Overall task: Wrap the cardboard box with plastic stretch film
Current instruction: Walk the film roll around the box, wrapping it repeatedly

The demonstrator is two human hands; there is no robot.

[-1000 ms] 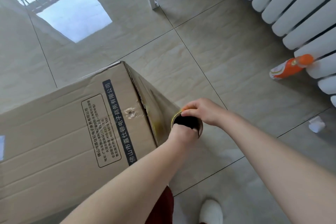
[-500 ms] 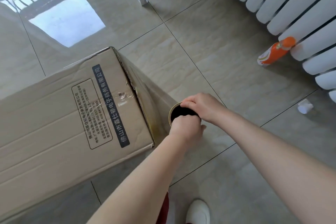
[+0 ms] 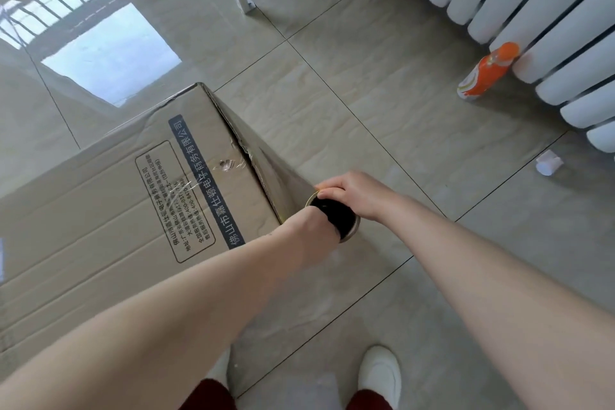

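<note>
The brown cardboard box (image 3: 100, 226) sits on glossy beige floor tiles (image 3: 382, 116), with clear film stretched over its near end. On my remote feed, the right hand (image 3: 353, 191) curls over the rim of the dark-cored stretch film roll (image 3: 346, 221) at the box's corner. The left hand (image 3: 316, 226) meets the core, fingers hidden, so I cannot tell its grip.

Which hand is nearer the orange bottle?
Right. Right hand grips the film roll on the side toward the orange bottle; left hand enters the roll from the cardboard box side.
</note>
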